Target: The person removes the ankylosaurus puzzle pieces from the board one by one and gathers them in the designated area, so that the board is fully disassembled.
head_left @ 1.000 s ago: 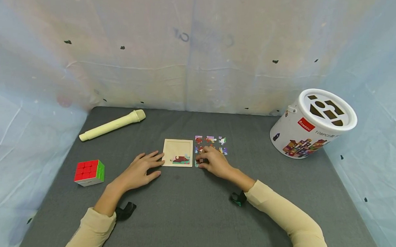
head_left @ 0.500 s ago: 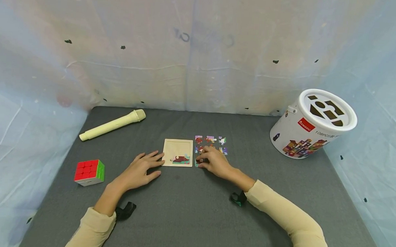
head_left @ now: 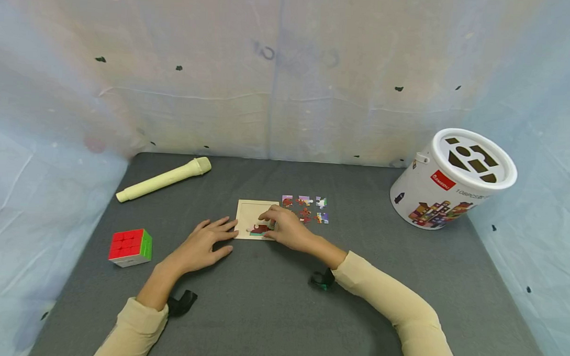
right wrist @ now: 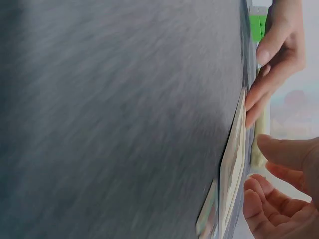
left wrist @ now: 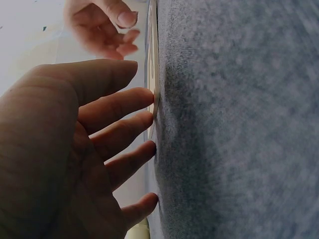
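Observation:
My left hand (head_left: 201, 250) lies with spread fingers, their tips at the left edge of the wooden puzzle tray (head_left: 246, 207). Inside it, along the bottom, sits a part of a picture with a dark red shape (head_left: 258, 229), partly covered by my right hand (head_left: 289, 229). That hand is over the tray's right side, thumb and fingers bent and apart, with no piece visible between them. Right of the tray lie several loose puzzle pieces (head_left: 304, 215). In the right wrist view one puzzle piece (right wrist: 205, 213) rests beside the tray's near corner; the right hand hides that spot in the head view.
A red, green and white puzzle cube (head_left: 129, 247) stands at the left. Behind it lies a pale yellow microphone-shaped stick (head_left: 164, 179). A white bucket (head_left: 447, 191) with shaped holes in its lid stands at the back right of the grey tabletop (head_left: 261, 313).
My right hand has moved left from the loose pieces to over the tray. The left hand stays at the tray's edge.

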`<move>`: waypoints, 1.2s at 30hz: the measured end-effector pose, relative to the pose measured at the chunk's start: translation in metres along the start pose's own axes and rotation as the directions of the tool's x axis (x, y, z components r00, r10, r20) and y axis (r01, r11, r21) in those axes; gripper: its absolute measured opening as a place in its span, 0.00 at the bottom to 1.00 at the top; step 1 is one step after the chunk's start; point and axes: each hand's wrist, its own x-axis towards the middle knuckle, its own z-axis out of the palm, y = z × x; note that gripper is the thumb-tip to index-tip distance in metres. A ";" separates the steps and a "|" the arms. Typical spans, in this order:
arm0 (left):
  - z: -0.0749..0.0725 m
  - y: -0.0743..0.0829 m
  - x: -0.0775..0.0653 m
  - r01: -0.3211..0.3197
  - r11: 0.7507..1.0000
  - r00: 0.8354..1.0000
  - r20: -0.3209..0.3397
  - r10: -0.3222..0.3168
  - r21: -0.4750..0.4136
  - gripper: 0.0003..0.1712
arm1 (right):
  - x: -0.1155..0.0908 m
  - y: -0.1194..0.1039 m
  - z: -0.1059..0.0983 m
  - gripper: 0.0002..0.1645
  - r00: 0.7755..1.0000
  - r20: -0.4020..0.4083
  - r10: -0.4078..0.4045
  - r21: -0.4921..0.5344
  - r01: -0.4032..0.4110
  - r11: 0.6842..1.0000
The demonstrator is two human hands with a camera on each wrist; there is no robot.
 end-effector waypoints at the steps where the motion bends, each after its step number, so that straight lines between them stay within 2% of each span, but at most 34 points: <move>1: 0.000 0.000 0.000 -0.001 1.000 1.000 -0.002 0.001 0.001 0.27 | 0.003 -0.002 0.002 0.24 1.000 0.013 -0.002 0.011 0.002 1.000; 5: 0.000 0.001 0.001 -0.005 1.000 1.000 -0.004 0.005 0.000 0.27 | 0.009 -0.007 0.008 0.25 0.999 0.052 0.002 0.002 -0.003 1.000; 9: 0.000 0.002 0.000 -0.009 1.000 1.000 -0.003 0.009 -0.002 0.27 | 0.012 -0.008 0.012 0.26 0.997 0.073 0.040 -0.009 -0.040 0.999; 24: 0.001 0.000 -0.001 -0.007 1.000 1.000 -0.011 0.007 -0.004 0.27 | 0.013 -0.008 0.016 0.21 0.994 0.079 0.077 0.025 -0.079 0.997; 32: 0.000 0.001 -0.001 -0.013 1.000 1.000 -0.013 0.013 -0.003 0.27 | 0.015 -0.008 0.016 0.25 0.992 0.088 0.089 0.024 -0.091 0.996; 36: -0.001 0.001 -0.002 -0.016 1.000 1.000 -0.015 0.015 -0.004 0.27 | 0.015 -0.008 0.016 0.23 0.992 0.092 0.084 0.036 -0.088 0.995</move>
